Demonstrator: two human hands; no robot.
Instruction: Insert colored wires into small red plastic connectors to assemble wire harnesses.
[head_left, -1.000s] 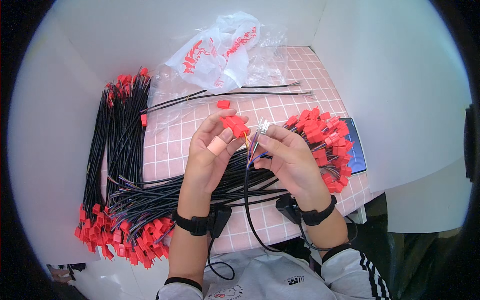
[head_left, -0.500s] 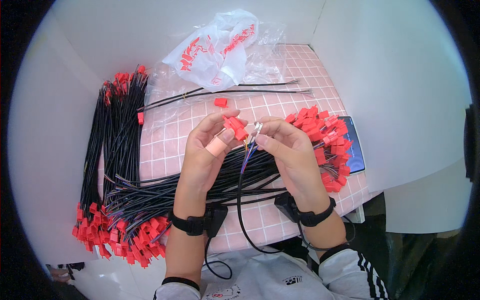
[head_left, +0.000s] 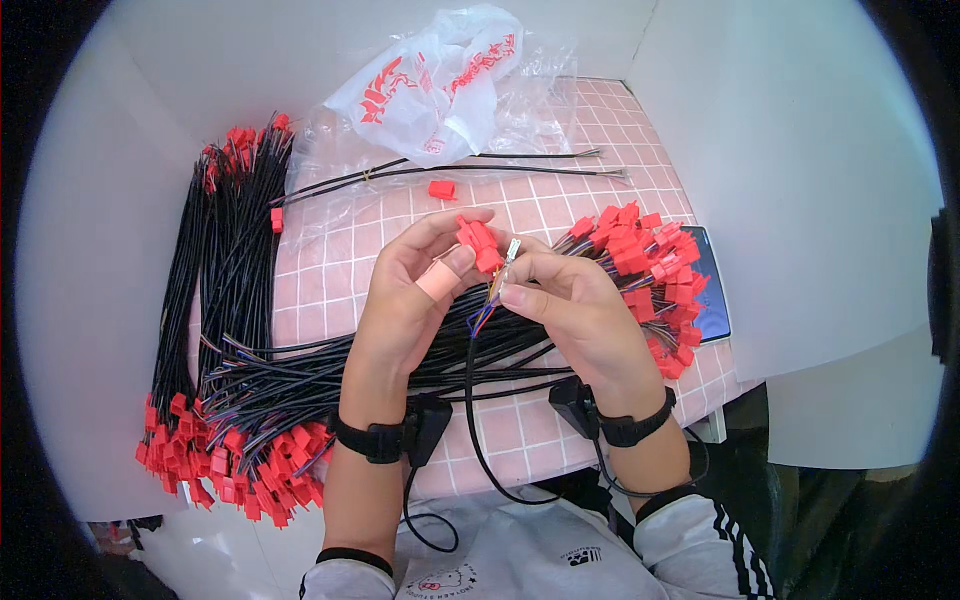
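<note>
My left hand [head_left: 415, 275] is closed on a red plastic connector housing [head_left: 480, 244], with thumb and fingers on its sides and a bandage-like wrap on one digit. Just to the right, my right hand [head_left: 565, 300] pinches a thin wire that ends in a silver metal terminal [head_left: 513, 250]. The terminal points up beside the housing, apart from it. Thin coloured wires [head_left: 482, 318] run down from both hands into a black cable [head_left: 471, 390], which curves toward my lap. Some wires appear to enter the housing's lower end; my fingers hide part of this.
Bundles of black cables [head_left: 235, 270] with red connectors lie at left and across the table. Red connectors [head_left: 640, 250] cluster at right over a phone [head_left: 712, 290]. A loose red housing [head_left: 441, 189], two cables [head_left: 490, 168] and a plastic bag [head_left: 440, 90] lie farther back.
My right hand has shifted its pinch down and slightly left, showing more of the terminal. The coloured wires now bend outward to the left. My left hand still holds the connector housing.
</note>
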